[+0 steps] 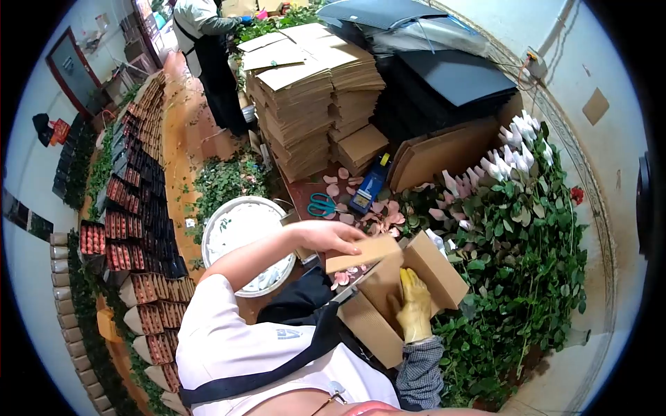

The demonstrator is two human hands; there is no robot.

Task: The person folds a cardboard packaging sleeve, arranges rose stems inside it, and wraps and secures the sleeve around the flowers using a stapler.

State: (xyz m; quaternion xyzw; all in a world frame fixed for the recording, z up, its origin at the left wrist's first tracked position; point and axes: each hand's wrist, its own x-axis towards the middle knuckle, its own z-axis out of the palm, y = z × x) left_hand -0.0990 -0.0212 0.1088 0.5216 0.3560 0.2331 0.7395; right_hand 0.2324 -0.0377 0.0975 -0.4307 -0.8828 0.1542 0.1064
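Left hand (329,237) bare, right hand (416,305) gloved

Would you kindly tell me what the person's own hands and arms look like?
The left hand is bare, its arm in a short white sleeve. The right hand wears a glove in paler and brighter yellow, with a grey checked sleeve.

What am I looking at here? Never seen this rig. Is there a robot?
No robot: it's a person's own two hands. The single picture comes from a head-worn camera looking forward and down. The bare left hand is at one flap of a folded cardboard piece; the gloved right hand is against it too. How firmly either grips isn't clear. On the table beyond lie scissors, pink petals, a blue-and-yellow item and stacked cardboard. Wrapped flowers stand at right.
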